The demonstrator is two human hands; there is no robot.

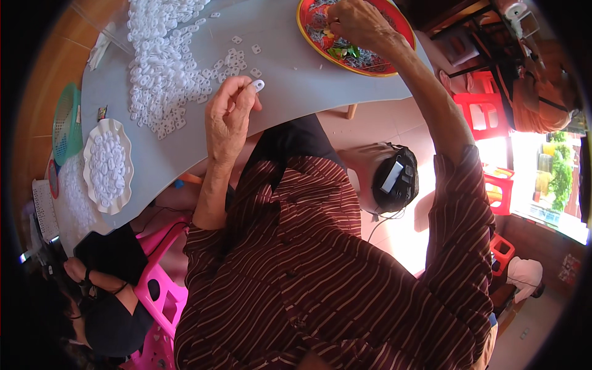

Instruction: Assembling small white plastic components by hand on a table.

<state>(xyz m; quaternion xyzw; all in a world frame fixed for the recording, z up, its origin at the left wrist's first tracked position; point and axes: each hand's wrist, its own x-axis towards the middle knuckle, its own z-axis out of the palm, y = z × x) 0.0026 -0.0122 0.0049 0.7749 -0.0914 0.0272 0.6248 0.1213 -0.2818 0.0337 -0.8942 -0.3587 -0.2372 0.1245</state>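
Between the thumb and fingers of my left hand (228, 117) is a small white oval plastic piece (258, 85) with a hole in it, held just above the table's near edge. My right hand (361, 24) reaches into a round red tray (404, 46) with a yellow rim. Small grey, thin pieces (367, 58) fill this tray, along with something green and yellow (343, 49). The right fingers are bent down and pinched together at the grey pieces; what they grip is too small to make out. A large heap of similar white plastic pieces (157, 58) spreads over the table left of my left hand.
A scalloped white dish (126, 154) full of white pieces stands on the grey table (265, 37) at left, near a green basket (65, 123). Another person (117, 320) sits by a pink chair (163, 296). Red stools (484, 114) stand at right; a black bag (396, 179) lies below the table.
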